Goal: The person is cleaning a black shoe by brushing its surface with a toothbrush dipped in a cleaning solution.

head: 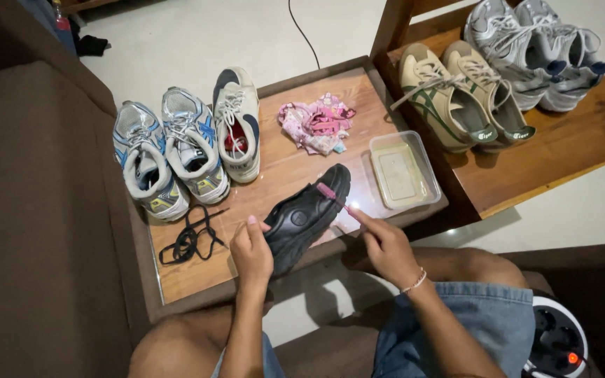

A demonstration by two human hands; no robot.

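Near the lower middle of the frame, the left hand [251,253] gripped the heel end of a black shoe [307,214], fingers wrapped around it, the sole turned up toward the camera and the toe pointing to the upper right. The right hand [386,245] pinched the handle of a pink brush [332,195], whose head touched the shoe's edge near the toe. The shoe hung just above the near edge of a low wooden table [281,175]. On the table's left side stood a blue-and-silver pair [166,157] and, just beside it, a single white-and-navy shoe [237,122]. Black laces [189,238] lay loose at the table's lower left, near the left hand. A crumpled pink cloth [316,124] sat at the table's upper middle, and a clear plastic tray [404,170] lay on its right edge, near the shoe's toe. In the upper right, on a second wooden surface [561,154], stood a beige pair [460,94] with green stripes and, behind it, a silver-grey pair [537,45]. A bracelet [414,282] circled the right wrist
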